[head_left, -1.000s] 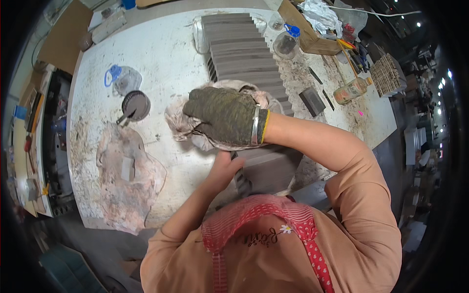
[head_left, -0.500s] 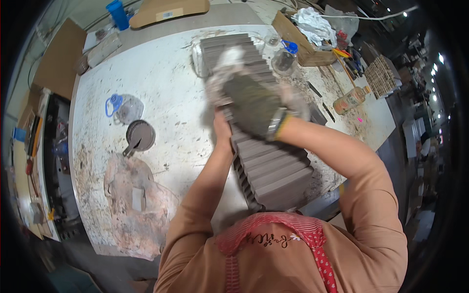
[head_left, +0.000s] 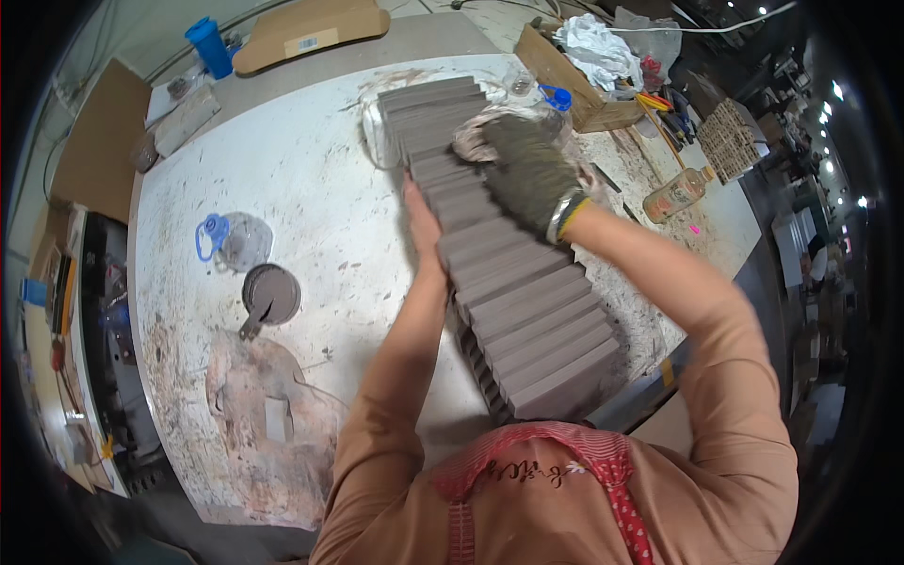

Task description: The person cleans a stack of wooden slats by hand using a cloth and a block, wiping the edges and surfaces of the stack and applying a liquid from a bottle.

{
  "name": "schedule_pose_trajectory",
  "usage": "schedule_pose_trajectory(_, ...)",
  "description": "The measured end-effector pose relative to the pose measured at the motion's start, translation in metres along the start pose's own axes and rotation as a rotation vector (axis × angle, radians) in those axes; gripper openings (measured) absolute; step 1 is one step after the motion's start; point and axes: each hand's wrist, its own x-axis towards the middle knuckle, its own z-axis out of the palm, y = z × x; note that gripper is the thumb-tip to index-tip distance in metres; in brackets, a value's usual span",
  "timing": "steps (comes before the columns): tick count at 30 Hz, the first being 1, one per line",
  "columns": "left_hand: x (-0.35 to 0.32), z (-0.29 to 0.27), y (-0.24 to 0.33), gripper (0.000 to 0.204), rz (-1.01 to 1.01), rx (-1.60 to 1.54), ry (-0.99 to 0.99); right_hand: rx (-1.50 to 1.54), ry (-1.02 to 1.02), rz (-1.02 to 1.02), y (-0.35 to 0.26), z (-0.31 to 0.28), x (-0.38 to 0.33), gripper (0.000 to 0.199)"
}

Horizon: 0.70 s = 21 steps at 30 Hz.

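A long grey-brown ridged piece [head_left: 527,301], its top stepped into many crosswise folds, lies slantwise over the worktable from near my body to the far side. My bare left hand [head_left: 423,221] rests flat along its left side, fingers stretched out and pointing away from me. On my right hand [head_left: 529,169] is a dark green work glove with a yellow-edged cuff. That hand is closed on a stained, pinkish cloth [head_left: 474,137], pressed to the upper right part of the ridges. The gloved fingertips are partly hidden by the cloth.
Left on the white, stained table [head_left: 348,301] stand a tub of grey-brown paste [head_left: 280,287] with a spatula and a clear jug [head_left: 247,243]. A dirty cloth [head_left: 254,395] lies nearer. At right are a bottle [head_left: 673,196], a wooden box [head_left: 570,83] and a wicker basket [head_left: 727,141].
My right hand with the cloth has moved away from me and to the right over the ridges. My left hand has slid slightly farther along the side.
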Motion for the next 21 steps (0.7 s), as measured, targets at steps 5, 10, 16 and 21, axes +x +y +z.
schedule_pose_trajectory(5,-0.015,0.030,0.007,0.071,-0.174,-0.373,-0.092,0.290,-0.068,-0.009,-0.037,0.019,0.023,0.039)
schedule_pose_trajectory(10,-0.001,-0.018,-0.005,0.058,-0.019,0.148,0.042,0.513,-0.136,-0.220,-0.085,-0.016,0.052,0.046)
schedule_pose_trajectory(16,0.055,-0.045,-0.018,0.044,0.261,0.300,0.117,0.028,-0.165,-0.410,0.002,-0.008,0.030,0.026)
schedule_pose_trajectory(21,0.062,-0.022,0.004,0.053,0.214,0.351,0.029,0.317,-0.325,0.417,0.062,-0.089,0.023,0.032)
